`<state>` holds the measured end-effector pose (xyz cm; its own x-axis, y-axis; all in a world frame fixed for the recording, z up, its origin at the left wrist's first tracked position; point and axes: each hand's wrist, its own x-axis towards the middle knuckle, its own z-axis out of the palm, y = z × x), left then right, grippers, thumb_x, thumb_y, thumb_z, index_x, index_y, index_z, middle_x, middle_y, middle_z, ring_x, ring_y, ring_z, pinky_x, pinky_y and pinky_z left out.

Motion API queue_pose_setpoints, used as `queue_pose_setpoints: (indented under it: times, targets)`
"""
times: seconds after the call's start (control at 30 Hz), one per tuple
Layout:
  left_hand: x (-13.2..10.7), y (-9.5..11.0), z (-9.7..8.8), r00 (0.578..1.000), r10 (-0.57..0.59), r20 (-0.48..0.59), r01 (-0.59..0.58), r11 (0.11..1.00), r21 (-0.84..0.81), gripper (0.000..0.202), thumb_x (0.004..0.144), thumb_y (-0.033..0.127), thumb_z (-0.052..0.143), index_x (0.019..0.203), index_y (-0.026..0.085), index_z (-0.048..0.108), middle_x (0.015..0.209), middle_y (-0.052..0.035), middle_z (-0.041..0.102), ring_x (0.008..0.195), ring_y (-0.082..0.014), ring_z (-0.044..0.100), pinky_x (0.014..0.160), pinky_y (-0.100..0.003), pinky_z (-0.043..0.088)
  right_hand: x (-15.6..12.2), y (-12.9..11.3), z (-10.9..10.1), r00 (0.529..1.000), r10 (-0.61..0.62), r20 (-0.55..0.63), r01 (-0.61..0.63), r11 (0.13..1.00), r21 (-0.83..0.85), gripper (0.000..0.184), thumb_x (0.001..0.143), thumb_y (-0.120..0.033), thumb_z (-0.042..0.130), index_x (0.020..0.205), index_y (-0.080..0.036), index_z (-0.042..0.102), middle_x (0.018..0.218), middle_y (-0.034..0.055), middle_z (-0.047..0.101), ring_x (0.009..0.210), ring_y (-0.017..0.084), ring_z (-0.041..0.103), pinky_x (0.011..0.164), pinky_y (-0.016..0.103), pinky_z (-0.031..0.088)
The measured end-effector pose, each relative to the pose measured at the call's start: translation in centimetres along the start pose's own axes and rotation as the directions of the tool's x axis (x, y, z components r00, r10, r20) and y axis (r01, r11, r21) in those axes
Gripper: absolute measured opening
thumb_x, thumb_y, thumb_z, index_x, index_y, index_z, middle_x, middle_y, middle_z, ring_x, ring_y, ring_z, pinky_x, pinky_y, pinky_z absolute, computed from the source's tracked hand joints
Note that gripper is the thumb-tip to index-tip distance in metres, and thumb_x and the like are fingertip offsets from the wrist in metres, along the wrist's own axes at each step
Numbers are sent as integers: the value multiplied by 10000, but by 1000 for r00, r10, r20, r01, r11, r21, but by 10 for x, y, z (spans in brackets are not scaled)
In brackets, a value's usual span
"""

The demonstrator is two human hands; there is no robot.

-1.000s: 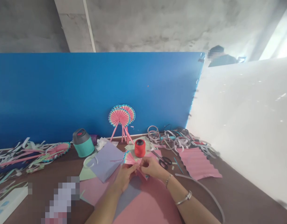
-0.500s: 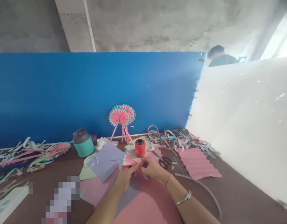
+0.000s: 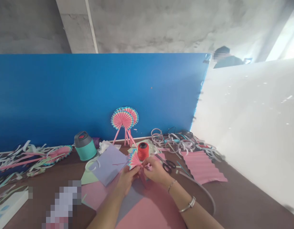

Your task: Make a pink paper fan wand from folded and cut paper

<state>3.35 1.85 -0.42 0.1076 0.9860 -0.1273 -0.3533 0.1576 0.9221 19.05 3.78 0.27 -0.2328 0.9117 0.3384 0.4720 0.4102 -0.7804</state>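
My left hand [image 3: 128,178] is closed on the gathered base of a pink pleated paper fan [image 3: 133,159] with a blue and cream zigzag edge. The fan's folds spread upward from the fingers. Close beside it, my right hand [image 3: 155,171] pinches at the fan's base; whatever lies between its fingertips is too small to make out. Just behind the hands stands a red spool of thread [image 3: 143,152] with a dark top. Black-handled scissors [image 3: 169,165] lie right of the spool. Under my forearms are pink paper sheets [image 3: 151,211] and a lilac sheet [image 3: 110,163].
Round pink fans [image 3: 123,119] on stick handles lean against the blue partition [image 3: 65,95]. A teal container [image 3: 86,149] stands left of them. Curled paper strips [image 3: 175,143] crowd the back right, near corrugated pink paper [image 3: 204,167]. More strips [image 3: 20,159] cover the left side.
The fan has turned more upright and shows more of its folds. Both hands have shifted slightly with it, and my right fingers are now closer against its base.
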Motion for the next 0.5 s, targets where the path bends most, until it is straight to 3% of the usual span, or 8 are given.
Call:
queue_pose_setpoints:
  times: [0.07,0.17,0.33,0.5]
  targets:
    - [2,-1,0,999,9,34,-7,999,-42,316,582,386,827,741,141,705,725,-43,688,634,-130,596,602,-240,443,-1,-3,-1,999,-53,-8,53,999,-11,78,719,-162,569,771,-200,613,848,35,669,818,181,601,753,291,463]
    - [3,-2,0,995,25,101,-12,991,-130,291,638,394,801,724,164,645,691,-8,654,602,-121,582,600,-246,449,-2,-5,-1,999,-29,41,25,996,90,116,809,-289,569,850,-199,627,880,46,670,835,190,606,719,280,471]
    - [5,-2,-4,996,9,89,6,986,-167,305,628,361,815,669,166,585,660,16,611,613,-109,575,653,-239,451,-1,2,4,978,77,192,-120,968,221,270,828,-429,587,930,-186,647,677,2,605,615,143,547,553,245,416]
    - [4,-1,-4,993,13,119,-3,997,-82,375,622,348,818,926,190,666,889,-36,698,823,-168,646,771,-275,465,2,5,6,979,132,156,-176,931,320,329,768,-504,646,780,-177,615,657,-4,591,580,128,527,527,239,399]
